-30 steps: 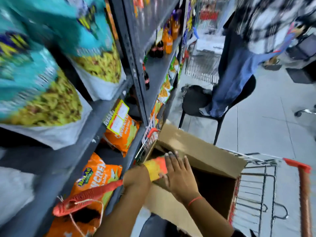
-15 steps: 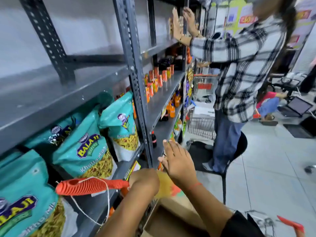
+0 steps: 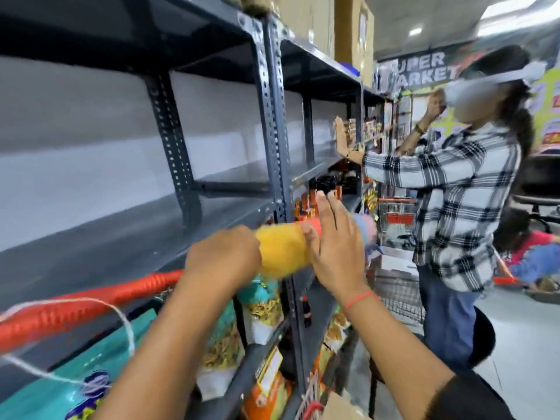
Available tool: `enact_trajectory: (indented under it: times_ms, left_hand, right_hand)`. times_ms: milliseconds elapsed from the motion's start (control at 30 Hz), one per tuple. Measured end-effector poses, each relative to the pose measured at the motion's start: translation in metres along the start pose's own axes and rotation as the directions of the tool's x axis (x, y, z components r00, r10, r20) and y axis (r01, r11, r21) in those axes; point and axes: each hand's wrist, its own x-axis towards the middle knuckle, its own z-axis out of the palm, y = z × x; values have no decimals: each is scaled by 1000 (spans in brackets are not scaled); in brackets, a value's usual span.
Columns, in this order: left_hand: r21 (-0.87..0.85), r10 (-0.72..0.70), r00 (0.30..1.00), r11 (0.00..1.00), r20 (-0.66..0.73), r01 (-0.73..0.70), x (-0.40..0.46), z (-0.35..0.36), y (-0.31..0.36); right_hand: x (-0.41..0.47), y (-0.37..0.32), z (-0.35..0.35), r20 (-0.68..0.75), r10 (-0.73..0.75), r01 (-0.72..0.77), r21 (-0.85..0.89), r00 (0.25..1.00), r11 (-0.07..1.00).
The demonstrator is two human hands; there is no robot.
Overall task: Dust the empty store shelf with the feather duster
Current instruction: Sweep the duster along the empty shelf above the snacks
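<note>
The feather duster [image 3: 281, 250] has a ribbed orange handle and a fluffy head of yellow, orange and blue. My left hand [image 3: 222, 256] is closed around it where handle meets head, the handle trailing back to the lower left with a white string loop. My right hand [image 3: 336, 247] lies flat against the fluffy head with fingers stretched out. The duster is level with the front edge of the empty grey shelf [image 3: 127, 234], which runs away to the left behind a perforated upright.
Teal and orange snack bags [image 3: 260, 316] fill the lower shelves. A person in a plaid shirt [image 3: 454, 195] stands on a black chair at the right, reaching into the further shelf bay. A shopping cart [image 3: 397, 219] stands beyond; a cardboard box corner shows at the bottom.
My view has swung up from the box and cart to the empty shelf. Both hands have lifted the duster from down by the box to shelf height.
</note>
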Motion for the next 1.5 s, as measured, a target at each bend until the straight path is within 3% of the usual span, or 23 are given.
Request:
enact_trajectory:
  times_ms: [233, 500, 700, 800, 967, 1133, 1233, 1333, 1400, 1500]
  left_hand:
    - [-174, -166, 963, 976, -211, 130, -10, -81, -83]
    - [-310, -296, 930, 925, -217, 222, -66, -93, -140]
    - [-379, -452, 844, 863, -288, 333, -82, -79, -184]
    - [-381, -440, 869, 861, -226, 337, -82, -71, -194]
    - [-189, -331, 932, 935, -148, 302, -76, -54, -207]
    - [-237, -410, 854, 907, -319, 347, -74, -58, -228]
    - [-253, -376, 834, 922, -404, 293, -70, -57, -228]
    - [-310, -316, 890, 926, -329, 215, -67, -59, -225]
    - [-244, -270, 936, 946, -225, 214, -66, -61, -226]
    - [-108, -311, 923, 950, -228, 294, -61, -63, -226]
  right_hand:
    - [15, -47, 23, -14, -89, 90, 105, 996, 990]
    - [-2, -130, 63, 74, -226, 181, 386, 971, 905]
    - [-14, -160, 89, 104, -371, 297, 421, 923, 857]
    - [-14, -171, 101, 110, -404, 319, 443, 908, 838]
    - [-25, -180, 113, 135, -284, 172, 531, 949, 830]
    - [-26, -183, 115, 119, -237, 136, 544, 964, 828]
    - [-28, -183, 115, 132, -219, 116, 534, 967, 837]
    - [-29, -183, 114, 138, -218, 113, 531, 966, 840]
    - [-28, -182, 112, 140, -215, 112, 522, 966, 846]
    - [-28, -182, 109, 183, -230, 108, 511, 956, 853]
